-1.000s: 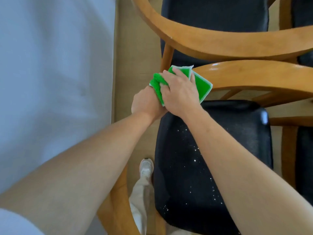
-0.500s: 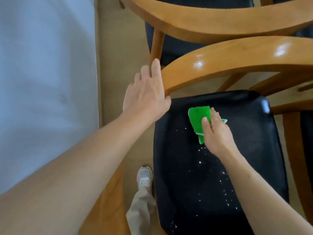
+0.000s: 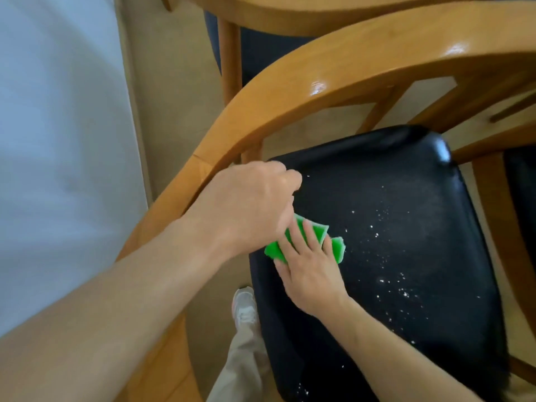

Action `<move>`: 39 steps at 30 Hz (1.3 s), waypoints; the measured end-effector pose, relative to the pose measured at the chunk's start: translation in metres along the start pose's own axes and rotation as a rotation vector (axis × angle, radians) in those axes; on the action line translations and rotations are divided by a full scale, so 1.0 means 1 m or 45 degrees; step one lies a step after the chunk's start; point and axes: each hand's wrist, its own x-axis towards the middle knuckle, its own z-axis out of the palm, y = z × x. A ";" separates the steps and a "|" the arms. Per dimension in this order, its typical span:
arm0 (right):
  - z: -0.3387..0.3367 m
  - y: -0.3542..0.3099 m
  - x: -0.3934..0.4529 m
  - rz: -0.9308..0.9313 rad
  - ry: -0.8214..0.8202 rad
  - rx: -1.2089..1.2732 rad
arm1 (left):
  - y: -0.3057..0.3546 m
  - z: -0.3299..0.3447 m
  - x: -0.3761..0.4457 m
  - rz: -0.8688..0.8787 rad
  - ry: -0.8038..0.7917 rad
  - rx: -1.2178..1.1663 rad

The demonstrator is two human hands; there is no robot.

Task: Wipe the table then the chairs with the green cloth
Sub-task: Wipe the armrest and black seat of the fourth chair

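Head view showed the green cloth (image 3: 333,240) lying folded on the near-left part of a black chair seat (image 3: 406,227), pinned there by the right hand (image 3: 311,269). That hand lay flat over the cloth with its fingers (image 3: 301,236) straight and spread, pressing down, so that green showed between them and at the cloth's right corner. The left hand (image 3: 246,210) hung just above and to the left of the cloth, its knuckles up and its fingers curled under; its edge overlapped the cloth's far-left corner, and whether it gripped that corner or merely hovered over it could not be told from this angle.

White crumbs (image 3: 400,285) were scattered across the seat to the right of the cloth, thickest toward the middle and trailing down toward the near edge. The curved wooden backrest (image 3: 319,82) of the chair arched over the far side of the seat, glossy where light struck it, and ran down the left behind the left forearm. A second wooden chair (image 3: 261,15) stood beyond it at the far edge. At the left lay the pale surface (image 3: 58,140), blurred. Between it and the chair was beige floor (image 3: 174,97), and at the near edge a white shoe (image 3: 245,307) and a light trouser leg (image 3: 240,367) showed beside the seat.
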 end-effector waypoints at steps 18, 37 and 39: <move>-0.064 0.118 0.053 0.749 0.337 0.148 | 0.007 0.160 -0.023 -1.139 -1.058 -0.503; -0.083 0.115 0.093 0.672 0.669 0.138 | 0.005 0.181 -0.024 -1.269 -1.034 -0.742; -0.093 0.111 0.101 0.676 0.663 0.189 | 0.006 0.176 -0.023 -1.259 -1.052 -0.762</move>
